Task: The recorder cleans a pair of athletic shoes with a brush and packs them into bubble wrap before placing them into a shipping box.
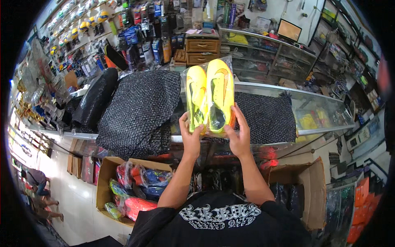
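Observation:
A pair of neon-yellow sports shoes (221,89) with orange marks, wrapped in clear plastic, is held up between both hands over a glass display counter (314,95). My left hand (191,137) grips the heel end of the left shoe, its thumb on the front. My right hand (240,136) grips the heel of the right shoe the same way. Beyond them, black bubble wrap (139,111) lies on the counter to the left, and another black bubble-wrap piece (265,117) lies to the right.
An open cardboard box (103,185) of plastic-wrapped shoes stands at lower left; another open box (314,191) with dark packages stands at lower right. Orange boxes (361,197) are stacked farther right. A wooden drawer unit (202,45) stands behind the counter. People (38,182) are at the far left.

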Demonstrator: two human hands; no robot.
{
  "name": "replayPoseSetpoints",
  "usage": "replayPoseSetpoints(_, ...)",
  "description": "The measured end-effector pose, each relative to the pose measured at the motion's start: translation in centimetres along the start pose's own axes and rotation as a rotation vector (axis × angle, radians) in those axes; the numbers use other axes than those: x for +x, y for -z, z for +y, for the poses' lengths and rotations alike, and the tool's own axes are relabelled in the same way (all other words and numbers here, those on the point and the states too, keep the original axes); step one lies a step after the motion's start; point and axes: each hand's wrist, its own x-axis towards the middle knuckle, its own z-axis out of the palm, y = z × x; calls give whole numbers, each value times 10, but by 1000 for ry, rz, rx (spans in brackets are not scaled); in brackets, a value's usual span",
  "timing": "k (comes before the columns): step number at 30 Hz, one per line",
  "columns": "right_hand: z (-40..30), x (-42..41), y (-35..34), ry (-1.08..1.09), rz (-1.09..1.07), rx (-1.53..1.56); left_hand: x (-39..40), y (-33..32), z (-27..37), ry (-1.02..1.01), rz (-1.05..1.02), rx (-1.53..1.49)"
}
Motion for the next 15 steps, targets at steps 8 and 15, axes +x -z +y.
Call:
replayPoseSetpoints(8,36,-25,35,-251,77,312,-5,-49,-25,-100,-66,513)
replayPoseSetpoints(15,78,-44,43,-438,136,438,-4,-59,-52,-91,-59,958)
